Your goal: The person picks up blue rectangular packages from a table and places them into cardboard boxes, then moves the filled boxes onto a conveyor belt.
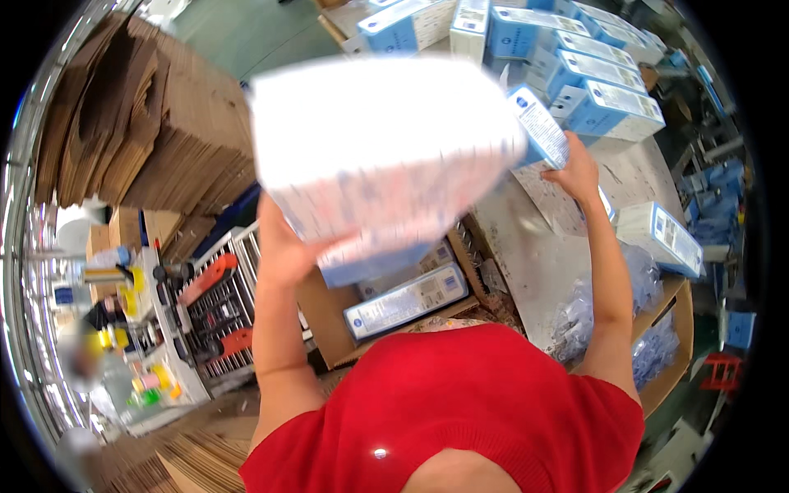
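Observation:
A large white box [386,115], blurred and close to the camera, has faint pink and blue print on its near side. My left hand [288,246] is closed on its lower left corner, with the thumb across the near side. My right hand [575,172] grips the near end of a blue-and-white box [538,127] at the edge of the packed table. Below the white box stands an open brown carton [325,316], where a blue-and-white box [407,300] lies. The white box hides part of the carton and whatever is behind it.
Several blue-and-white boxes [604,103] stand in rows on the table [534,246]. Another box [662,238] sits at the right, near clear plastic bags [608,296]. Flattened cardboard stacks [181,123] rise at left, beside a roller conveyor [234,279] with a red-handled taping machine [209,279].

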`<state>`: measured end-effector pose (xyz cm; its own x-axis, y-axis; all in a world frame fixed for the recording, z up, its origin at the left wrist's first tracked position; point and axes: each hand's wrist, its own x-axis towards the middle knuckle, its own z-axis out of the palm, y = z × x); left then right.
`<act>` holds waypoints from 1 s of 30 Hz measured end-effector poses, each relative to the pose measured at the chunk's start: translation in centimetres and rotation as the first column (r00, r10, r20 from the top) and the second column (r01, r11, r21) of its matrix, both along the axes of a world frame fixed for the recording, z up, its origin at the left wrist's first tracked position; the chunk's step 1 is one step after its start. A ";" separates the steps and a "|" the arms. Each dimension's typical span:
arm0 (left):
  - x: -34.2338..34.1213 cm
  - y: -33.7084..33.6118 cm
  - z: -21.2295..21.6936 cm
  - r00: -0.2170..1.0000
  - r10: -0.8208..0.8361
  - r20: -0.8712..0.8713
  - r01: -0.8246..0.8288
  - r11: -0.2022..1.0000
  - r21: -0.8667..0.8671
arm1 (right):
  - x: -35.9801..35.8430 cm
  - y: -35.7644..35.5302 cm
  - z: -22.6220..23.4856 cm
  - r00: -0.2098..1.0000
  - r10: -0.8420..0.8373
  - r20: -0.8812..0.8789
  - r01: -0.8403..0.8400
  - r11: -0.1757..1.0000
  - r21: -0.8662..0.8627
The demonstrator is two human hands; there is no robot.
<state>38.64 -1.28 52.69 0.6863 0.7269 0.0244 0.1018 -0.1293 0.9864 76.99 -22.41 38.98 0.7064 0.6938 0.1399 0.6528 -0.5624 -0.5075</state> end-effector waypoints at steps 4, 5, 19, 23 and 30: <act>-5.4 -3.8 -8.9 0.942 -0.046 -0.332 0.144 0.949 0.280 | -6.0 4.1 5.9 0.982 0.183 -0.046 -0.158 0.933 0.324; -5.9 -4.2 -12.5 0.907 0.006 -0.421 0.178 0.901 0.396 | -7.9 5.2 7.5 0.951 0.299 -0.073 -0.245 0.879 0.408; -4.8 -9.7 -28.9 0.677 -0.054 -0.734 0.507 0.758 0.411 | -26.1 13.2 -5.6 0.378 0.924 0.066 -0.897 0.383 -0.220; -8.1 -7.6 -22.5 0.630 -0.162 -0.759 0.604 0.717 0.348 | -26.9 15.3 -14.7 0.425 0.899 0.108 -0.858 0.438 -0.268; -17.4 -5.0 -14.3 0.499 0.410 -0.764 0.278 0.759 0.589 | -24.0 12.5 -4.3 0.270 0.955 -0.124 -0.922 0.219 -0.321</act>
<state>21.20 -6.24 38.43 0.5641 0.8209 -0.0894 0.8248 -0.5551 0.1070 52.99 -9.93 34.65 -0.4881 0.8543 -0.1785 0.8359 0.3987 -0.3772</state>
